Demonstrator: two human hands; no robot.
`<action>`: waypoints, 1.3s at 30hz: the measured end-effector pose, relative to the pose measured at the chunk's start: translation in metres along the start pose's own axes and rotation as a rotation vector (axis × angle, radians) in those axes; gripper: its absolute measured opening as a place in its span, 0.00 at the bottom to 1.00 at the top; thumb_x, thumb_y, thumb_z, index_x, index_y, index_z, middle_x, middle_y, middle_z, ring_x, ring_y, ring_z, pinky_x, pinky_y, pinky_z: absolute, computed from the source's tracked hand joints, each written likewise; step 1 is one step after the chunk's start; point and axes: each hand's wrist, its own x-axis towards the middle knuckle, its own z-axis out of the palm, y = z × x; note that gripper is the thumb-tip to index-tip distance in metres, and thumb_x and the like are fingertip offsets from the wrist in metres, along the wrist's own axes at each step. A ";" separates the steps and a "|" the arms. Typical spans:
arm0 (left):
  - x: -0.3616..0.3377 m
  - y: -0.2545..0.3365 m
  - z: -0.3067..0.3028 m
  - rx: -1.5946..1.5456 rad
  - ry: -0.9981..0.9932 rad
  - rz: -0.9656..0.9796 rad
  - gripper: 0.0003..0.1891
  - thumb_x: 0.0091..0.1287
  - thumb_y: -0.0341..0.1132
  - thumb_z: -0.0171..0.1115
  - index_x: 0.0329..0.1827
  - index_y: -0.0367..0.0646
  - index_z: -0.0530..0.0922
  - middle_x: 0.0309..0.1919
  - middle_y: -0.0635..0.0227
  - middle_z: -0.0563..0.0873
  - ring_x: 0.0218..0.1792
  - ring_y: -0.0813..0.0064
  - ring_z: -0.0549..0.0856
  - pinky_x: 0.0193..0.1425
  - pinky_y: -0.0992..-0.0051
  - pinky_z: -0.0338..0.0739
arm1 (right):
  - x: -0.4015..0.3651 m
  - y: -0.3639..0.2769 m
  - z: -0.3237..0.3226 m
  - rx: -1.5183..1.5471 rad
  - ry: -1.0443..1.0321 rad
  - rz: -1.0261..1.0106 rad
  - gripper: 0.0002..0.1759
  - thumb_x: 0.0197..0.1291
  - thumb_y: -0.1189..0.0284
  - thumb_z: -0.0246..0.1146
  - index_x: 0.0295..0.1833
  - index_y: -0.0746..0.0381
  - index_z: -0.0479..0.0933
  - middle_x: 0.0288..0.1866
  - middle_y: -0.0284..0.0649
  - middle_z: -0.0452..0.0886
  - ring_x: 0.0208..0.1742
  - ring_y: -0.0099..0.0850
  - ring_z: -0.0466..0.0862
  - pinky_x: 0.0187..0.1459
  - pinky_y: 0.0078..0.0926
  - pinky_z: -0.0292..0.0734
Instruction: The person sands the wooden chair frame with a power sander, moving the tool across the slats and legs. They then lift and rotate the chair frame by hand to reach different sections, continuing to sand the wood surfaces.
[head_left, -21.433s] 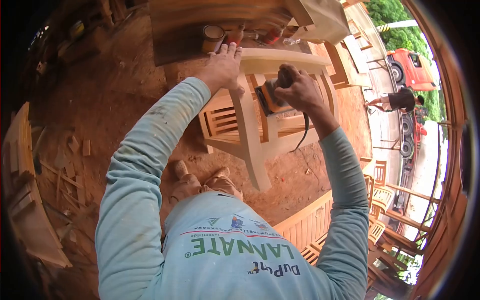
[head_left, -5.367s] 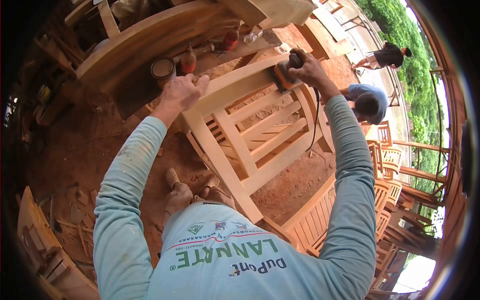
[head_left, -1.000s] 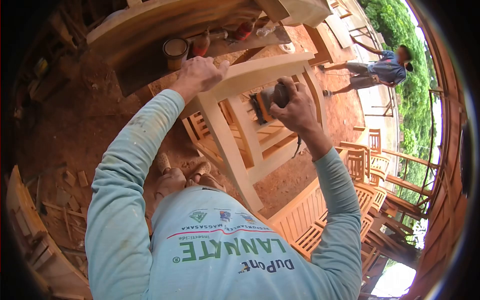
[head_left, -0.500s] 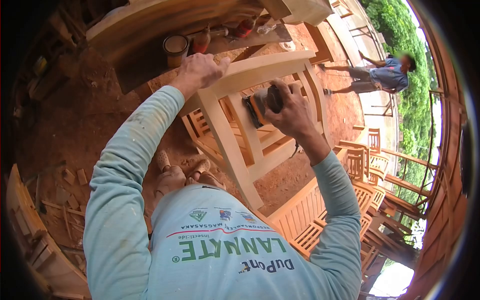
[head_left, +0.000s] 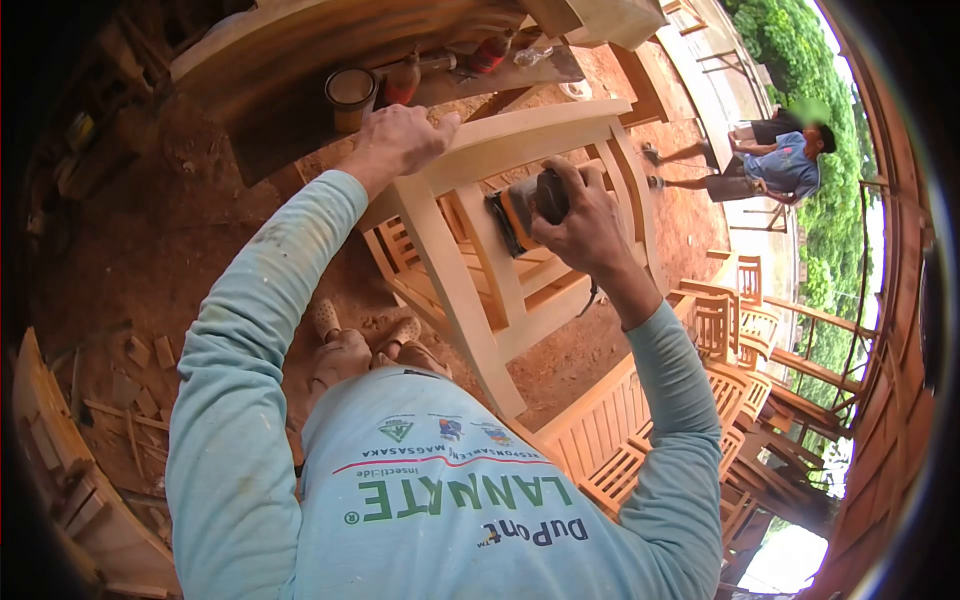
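My right hand (head_left: pixel 588 222) has its fingers closed round the sander (head_left: pixel 518 214), at the wooden frame's (head_left: pixel 436 268) slats. My left hand (head_left: pixel 398 146) bends over the left corner; its grip I can't tell. Beyond sit a can (head_left: pixel 352 90) and bottles; far right, a person (head_left: pixel 785 168). Earlier, the sander was on the top rail.

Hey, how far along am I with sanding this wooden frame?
Looks done: the frame is joined, its slats in place.

In hand: your right hand holds the sander at a slat, while your left hand is at one end of the top rail.

Left: probably at least that slat. The wood looks pale and bare throughout, so I can't tell which other faces are sanded.
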 end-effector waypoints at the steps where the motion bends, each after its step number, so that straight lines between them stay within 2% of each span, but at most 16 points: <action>1: 0.000 0.000 0.000 -0.003 0.006 0.002 0.44 0.81 0.70 0.43 0.66 0.33 0.86 0.62 0.38 0.90 0.69 0.44 0.86 0.78 0.51 0.75 | 0.000 -0.002 0.000 0.008 0.009 0.002 0.42 0.55 0.60 0.75 0.78 0.45 0.74 0.61 0.55 0.80 0.51 0.59 0.90 0.53 0.55 0.88; 5: 0.000 0.000 0.002 -0.002 0.009 0.008 0.44 0.81 0.70 0.44 0.66 0.32 0.86 0.62 0.38 0.90 0.69 0.44 0.86 0.78 0.51 0.75 | 0.007 0.003 0.001 -0.004 0.021 0.007 0.42 0.54 0.58 0.76 0.78 0.44 0.75 0.61 0.54 0.80 0.54 0.57 0.90 0.56 0.54 0.88; 7: 0.001 -0.002 0.002 0.002 0.011 0.011 0.45 0.80 0.70 0.44 0.66 0.32 0.86 0.61 0.38 0.90 0.69 0.44 0.86 0.78 0.51 0.75 | 0.011 0.030 0.004 0.012 0.043 -0.007 0.42 0.53 0.58 0.76 0.77 0.44 0.76 0.60 0.53 0.80 0.56 0.56 0.89 0.58 0.53 0.88; 14: 0.000 0.000 0.001 -0.008 0.003 0.011 0.45 0.80 0.70 0.45 0.65 0.31 0.86 0.62 0.37 0.90 0.70 0.43 0.85 0.79 0.51 0.74 | 0.036 0.103 -0.024 -0.060 0.038 0.132 0.45 0.49 0.57 0.76 0.78 0.46 0.77 0.64 0.56 0.82 0.63 0.56 0.88 0.65 0.48 0.86; 17: -0.001 0.001 -0.002 -0.009 -0.002 -0.001 0.44 0.80 0.69 0.45 0.66 0.31 0.86 0.62 0.38 0.90 0.71 0.43 0.85 0.79 0.51 0.74 | 0.042 0.131 -0.032 -0.013 -0.012 0.186 0.45 0.49 0.57 0.76 0.77 0.47 0.77 0.64 0.56 0.82 0.64 0.56 0.88 0.65 0.48 0.86; 22: 0.000 0.001 0.001 -0.004 0.010 -0.009 0.44 0.80 0.69 0.45 0.66 0.32 0.86 0.63 0.39 0.89 0.72 0.44 0.84 0.79 0.52 0.74 | 0.047 0.157 -0.032 0.065 0.009 0.067 0.44 0.49 0.58 0.76 0.76 0.48 0.77 0.64 0.55 0.85 0.64 0.54 0.88 0.67 0.48 0.84; 27: -0.002 0.003 -0.002 -0.013 0.003 -0.024 0.43 0.79 0.69 0.46 0.66 0.33 0.87 0.64 0.40 0.89 0.72 0.45 0.84 0.80 0.52 0.74 | 0.052 0.150 -0.033 0.039 0.021 0.065 0.42 0.50 0.60 0.76 0.75 0.52 0.78 0.65 0.53 0.86 0.66 0.53 0.87 0.67 0.46 0.83; 34: -0.002 0.005 -0.004 0.007 0.007 -0.013 0.44 0.80 0.69 0.45 0.66 0.33 0.87 0.62 0.38 0.90 0.69 0.44 0.86 0.79 0.53 0.75 | 0.060 0.139 -0.031 -0.005 0.015 0.018 0.44 0.48 0.56 0.75 0.76 0.50 0.78 0.65 0.56 0.83 0.62 0.58 0.87 0.66 0.49 0.84; 39: 0.004 -0.003 0.006 0.006 0.062 -0.008 0.41 0.79 0.69 0.47 0.60 0.36 0.89 0.60 0.39 0.91 0.67 0.43 0.87 0.76 0.51 0.77 | 0.031 0.069 -0.025 0.034 0.012 -0.042 0.43 0.48 0.56 0.75 0.75 0.49 0.79 0.65 0.55 0.82 0.60 0.57 0.88 0.63 0.50 0.87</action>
